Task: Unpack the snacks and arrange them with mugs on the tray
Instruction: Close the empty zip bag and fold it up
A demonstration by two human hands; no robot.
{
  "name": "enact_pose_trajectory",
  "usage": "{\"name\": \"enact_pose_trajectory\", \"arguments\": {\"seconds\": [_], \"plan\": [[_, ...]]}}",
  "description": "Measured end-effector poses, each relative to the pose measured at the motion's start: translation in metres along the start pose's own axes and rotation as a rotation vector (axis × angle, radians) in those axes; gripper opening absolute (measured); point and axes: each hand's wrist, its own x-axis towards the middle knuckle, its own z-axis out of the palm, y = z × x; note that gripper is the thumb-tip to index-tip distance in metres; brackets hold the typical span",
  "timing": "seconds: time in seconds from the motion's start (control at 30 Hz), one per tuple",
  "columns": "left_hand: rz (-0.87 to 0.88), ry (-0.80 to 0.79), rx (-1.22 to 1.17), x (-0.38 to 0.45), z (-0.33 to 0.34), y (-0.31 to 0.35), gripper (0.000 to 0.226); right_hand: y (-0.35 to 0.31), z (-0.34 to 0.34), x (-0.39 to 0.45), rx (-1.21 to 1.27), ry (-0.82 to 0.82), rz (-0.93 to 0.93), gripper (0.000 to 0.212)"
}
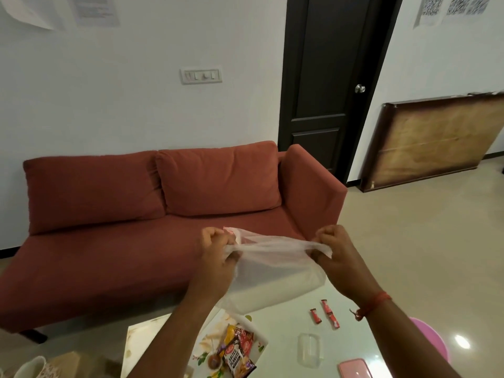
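Rust-red fabric sofa [163,214] far left; dark brown door [327,77] far right. Translucent white plastic bag [272,268] centre. Near: floral-printed tray [207,347], black-and-yellow peanut packet [235,356], red wrapped bars [326,313], pink round stool [433,342].

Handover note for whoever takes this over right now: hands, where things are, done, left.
Left hand and right hand each grip an end of the thin plastic bag, stretched between them above the table.
Snack packets, including salted peanuts, lie heaped on the floral tray. Three small red bars lie loose on the table, off the tray. A mug stands at bottom left, off the tray.
Done: bag looks emptied.
Left: set bag aside, move bars and mugs onto the tray, tidy the packets.
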Motion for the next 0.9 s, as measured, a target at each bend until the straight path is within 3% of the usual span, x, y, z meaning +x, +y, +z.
{"name": "enact_pose_trajectory", "arguments": {"seconds": [0.13, 0.37, 0.47, 0.57, 0.63, 0.7, 0.73, 0.8, 0.9], "plan": [[-0.157, -0.025, -0.163, 0.001, -0.003, 0.018, 0.01, -0.012, 0.004, 0.003, 0.552, -0.002, 0.198, 0.018], [-0.142, 0.006, -0.147, 0.003, -0.003, 0.014, 0.011, -0.015, 0.015, 0.002, 0.347, 0.062, 0.162, 0.019], [-0.107, -0.078, -0.155, 0.004, -0.007, 0.012, 0.009, -0.017, 0.001, 0.001, 0.14, -0.081, 0.123, 0.011], [-0.077, -0.252, -0.218, 0.01, -0.01, 0.022, 0.009, -0.035, -0.017, 0.004, -0.01, -0.287, -0.009, 0.061], [-0.033, -0.383, -0.234, 0.013, -0.008, 0.034, 0.01, -0.054, -0.018, 0.004, -0.054, -0.564, -0.048, 0.075], [0.038, -0.472, -0.159, 0.018, -0.007, 0.046, 0.011, -0.062, -0.008, 0.002, -0.108, -0.759, -0.069, 0.061], [0.081, -0.491, -0.094, 0.021, -0.008, 0.051, 0.017, -0.062, -0.002, 0.001, -0.079, -0.776, -0.051, 0.049], [0.137, -0.433, 0.014, 0.025, -0.014, 0.058, 0.035, -0.059, 0.009, 0.0, 0.115, -0.68, 0.062, 0.025], [0.146, -0.075, 0.044, 0.017, -0.024, 0.063, 0.059, -0.054, 0.017, -0.001, 0.35, -0.423, 0.216, 0.019]]}}
